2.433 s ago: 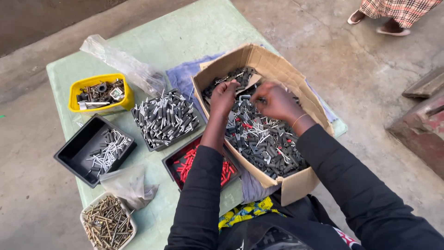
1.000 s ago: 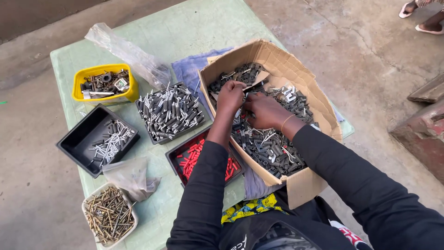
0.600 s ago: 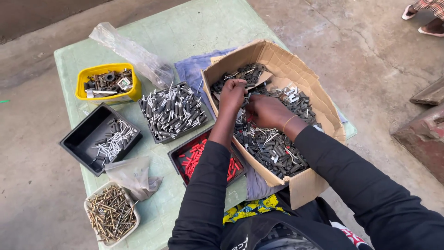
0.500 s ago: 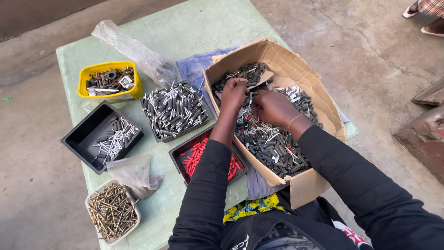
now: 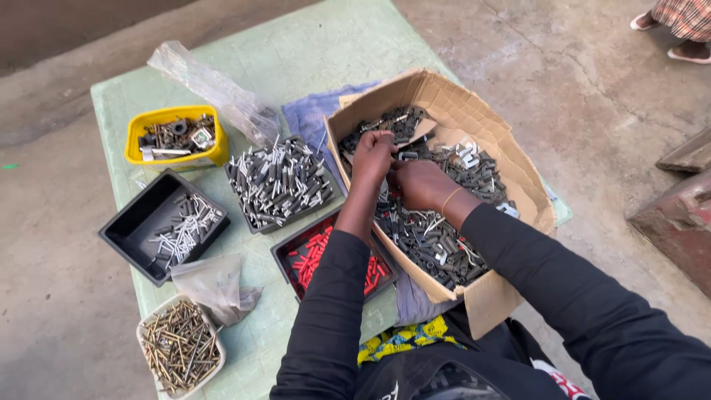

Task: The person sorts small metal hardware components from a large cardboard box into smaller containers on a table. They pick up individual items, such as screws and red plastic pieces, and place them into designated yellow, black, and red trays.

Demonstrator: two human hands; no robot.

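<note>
A person's left hand [image 5: 372, 152] and right hand [image 5: 421, 183] met over a cardboard box [image 5: 474, 118] at the right of a green table [image 5: 333, 44], fingers curled and pinched around small dark plastic fasteners [image 5: 426, 241] from the heap inside. To the left, trays already held sorted lots: grey plugs [image 5: 278, 181], red plugs [image 5: 315, 255], white-headed pins [image 5: 178, 230], brass screws [image 5: 180, 347] and a yellow tub [image 5: 176, 135] of odd metal bits. With the box well filled, most of the sorting appeared to remain.

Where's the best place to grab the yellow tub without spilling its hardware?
Probably the yellow tub's near long rim, gripped from above: it sits upright, open-topped, full of loose metal parts, and that side faces bare table, while the clear bag crowds the right end.
</note>
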